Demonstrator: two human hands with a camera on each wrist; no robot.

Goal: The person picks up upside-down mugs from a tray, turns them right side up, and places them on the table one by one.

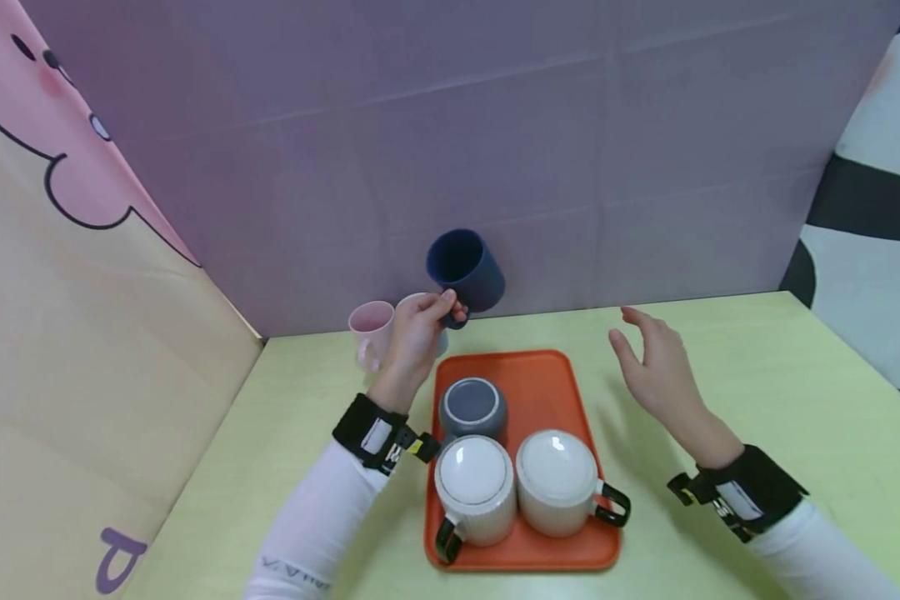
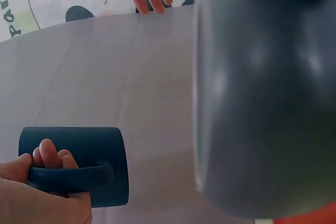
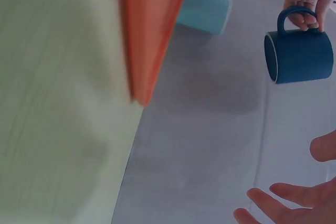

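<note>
Nearest on the orange tray [image 1: 570, 554] sit two white mugs [image 1: 474, 490] upside down, a grey mug [image 1: 472, 407] behind them. The left hand [image 1: 417, 333] grips the navy mug [image 1: 467, 270] by its handle, tilted in the air above the tray's far edge; the right hand [image 1: 656, 367] hovers spread and empty right of the tray. Probably best to turn it fully rim-down and lower it onto the bare far right part, clear of the grey mug

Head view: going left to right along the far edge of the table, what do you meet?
Pink cup → left hand → dark blue mug held up by its handle → open right hand.
</note>
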